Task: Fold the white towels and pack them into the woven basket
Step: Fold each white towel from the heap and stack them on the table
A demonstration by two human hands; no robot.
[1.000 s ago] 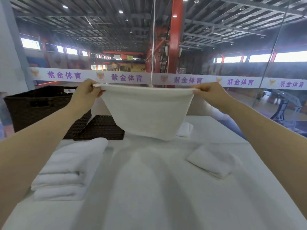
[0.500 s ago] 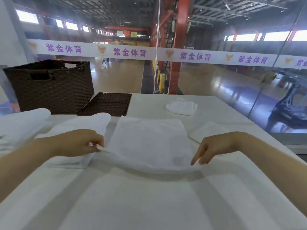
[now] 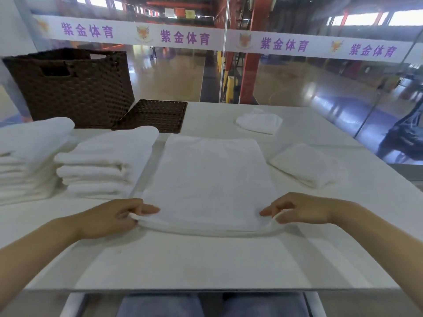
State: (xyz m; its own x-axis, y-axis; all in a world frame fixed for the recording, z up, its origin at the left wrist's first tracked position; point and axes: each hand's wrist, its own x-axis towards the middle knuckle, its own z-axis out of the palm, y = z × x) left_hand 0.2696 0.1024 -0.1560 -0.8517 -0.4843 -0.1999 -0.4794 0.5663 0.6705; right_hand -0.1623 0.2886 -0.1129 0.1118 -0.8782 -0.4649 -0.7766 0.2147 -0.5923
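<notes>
While it lies flat on the white table [image 3: 206,266], the white towel [image 3: 210,179] runs lengthwise away from the person, its long axis pointing from the near edge toward the glass wall [image 3: 297,83] at the far side, its short near edge facing the body. That near edge sits between the two hands and sags slightly in the middle. The left hand [image 3: 114,219] pinches the near left corner, thumb and fingers closed on the doubled hem; the right hand [image 3: 302,211] pinches the near right corner in the same way, with the hem lifted a little off the table there. Both hands are thus at the towel's near corners, and the rest of the cloth stretches beyond them. Just left of the towel stands a stack of folded towels [image 3: 107,165], and a second stack [image 3: 29,156] lies farther left at the frame edge. Behind these stands the dark woven basket [image 3: 75,88], upright, with its flat woven lid [image 3: 155,115] resting on the table beside it. To the right of the towel lies a small folded towel [image 3: 306,164], apart from it, and a crumpled small cloth [image 3: 259,121] lies farther back.
</notes>
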